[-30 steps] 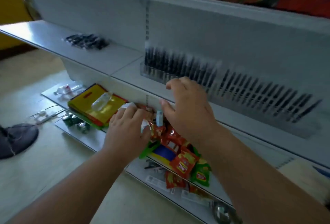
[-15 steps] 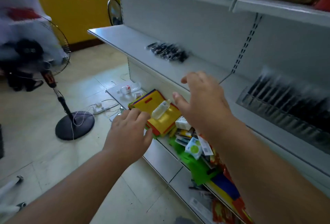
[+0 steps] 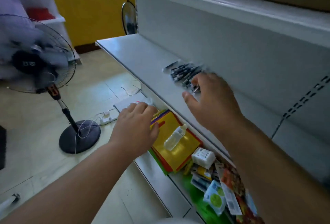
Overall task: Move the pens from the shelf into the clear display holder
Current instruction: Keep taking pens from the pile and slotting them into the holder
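Grey shelf [image 3: 142, 59] holds loose pens [image 3: 184, 73]; right hand [image 3: 212, 102], fingers apart (blurred), could scatter them if it sweeps in.

A single head-worn view looks forward and down from close above both forearms, along a long grey metal shelf [image 3: 142, 57] toward a yellow wall [image 3: 92, 14].
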The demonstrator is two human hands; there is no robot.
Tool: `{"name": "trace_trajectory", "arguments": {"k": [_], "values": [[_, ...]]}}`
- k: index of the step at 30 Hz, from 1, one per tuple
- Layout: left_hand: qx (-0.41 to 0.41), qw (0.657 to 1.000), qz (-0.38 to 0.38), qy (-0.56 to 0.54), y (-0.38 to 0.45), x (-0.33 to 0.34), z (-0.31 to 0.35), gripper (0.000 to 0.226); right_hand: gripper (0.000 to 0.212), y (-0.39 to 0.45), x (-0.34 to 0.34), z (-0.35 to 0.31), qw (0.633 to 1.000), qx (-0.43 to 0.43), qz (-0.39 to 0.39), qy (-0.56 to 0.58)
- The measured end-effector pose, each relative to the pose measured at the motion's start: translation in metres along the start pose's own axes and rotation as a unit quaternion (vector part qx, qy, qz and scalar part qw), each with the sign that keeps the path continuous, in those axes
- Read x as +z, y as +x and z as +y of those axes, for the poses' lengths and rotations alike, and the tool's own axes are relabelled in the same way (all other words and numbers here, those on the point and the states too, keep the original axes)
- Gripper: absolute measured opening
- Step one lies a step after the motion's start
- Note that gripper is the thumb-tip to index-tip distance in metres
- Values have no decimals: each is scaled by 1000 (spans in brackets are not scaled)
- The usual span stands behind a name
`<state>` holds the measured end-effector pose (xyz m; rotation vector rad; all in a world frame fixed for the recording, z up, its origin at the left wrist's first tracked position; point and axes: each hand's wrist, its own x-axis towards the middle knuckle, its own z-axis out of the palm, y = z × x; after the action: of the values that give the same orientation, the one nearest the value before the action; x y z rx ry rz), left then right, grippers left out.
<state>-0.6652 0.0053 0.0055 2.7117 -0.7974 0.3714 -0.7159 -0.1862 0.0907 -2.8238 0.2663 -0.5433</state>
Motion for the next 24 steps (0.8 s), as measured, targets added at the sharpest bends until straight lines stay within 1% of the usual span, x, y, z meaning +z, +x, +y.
{"name": "trace_trajectory", "arguments": {"k": [2, 6, 10, 13, 18, 20, 22, 24], "values": [[2, 1000, -11, -10, 28, 4, -5, 37, 37, 22, 8, 0, 1000, -5, 9, 0], [35, 998, -19, -40, 83, 19, -24, 41, 34, 59, 28, 4, 1000, 6, 22, -9], [88, 994, -39, -48, 144, 35, -45, 39, 33, 95, 47, 6, 998, 46, 42, -19], [133, 987, -48, -77, 193, 51, -64, 38, 30, 120, 64, 6, 995, 74, 65, -26], [151, 982, -77, -86, 270, 77, -93, 37, 25, 149, 92, -3, 988, 130, 78, -35], [154, 980, -102, -74, 295, 88, -99, 38, 24, 158, 100, -7, 984, 153, 89, -30], [169, 974, -145, -48, 311, 96, -102, 38, 22, 163, 107, -11, 980, 174, 97, -22], [190, 966, -168, -47, 323, 101, -101, 38, 20, 164, 110, -15, 975, 195, 105, -26]]}}
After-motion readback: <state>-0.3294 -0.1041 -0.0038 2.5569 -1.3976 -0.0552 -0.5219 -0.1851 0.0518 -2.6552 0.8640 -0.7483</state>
